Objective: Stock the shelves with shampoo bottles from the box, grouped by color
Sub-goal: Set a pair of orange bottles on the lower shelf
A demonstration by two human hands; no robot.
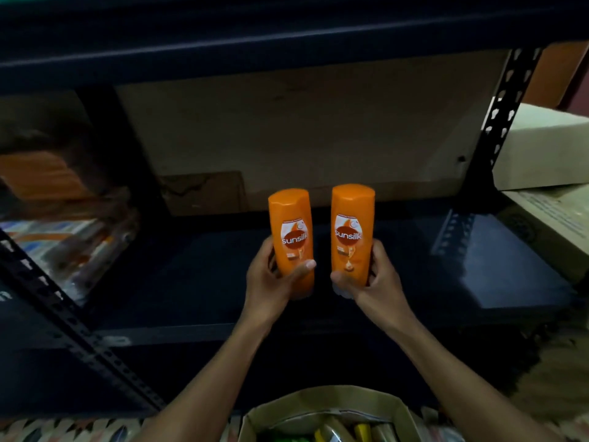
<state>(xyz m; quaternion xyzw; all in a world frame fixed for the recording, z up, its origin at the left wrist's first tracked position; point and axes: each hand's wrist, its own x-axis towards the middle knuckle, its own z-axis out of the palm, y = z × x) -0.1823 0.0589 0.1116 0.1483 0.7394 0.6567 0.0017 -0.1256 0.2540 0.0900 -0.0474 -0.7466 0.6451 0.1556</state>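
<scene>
Two orange Sunsilk shampoo bottles stand upright side by side over the dark shelf board point(414, 269). My left hand point(271, 279) grips the lower part of the left orange bottle point(291, 218). The right orange bottle point(352, 215) is gripped low down by my right hand point(373, 279). Whether the bottles touch the shelf I cannot tell. Below, at the bottom edge, the open cardboard box point(322, 400) holds more bottles, yellow and green among them.
A black slotted metal post point(63, 317) slants at the left and another post point(503, 116) rises at the right. Cardboard point(287, 129) backs the shelf. Wrapped goods point(73, 247) lie at the left. White and printed cartons point(548, 154) sit at the right.
</scene>
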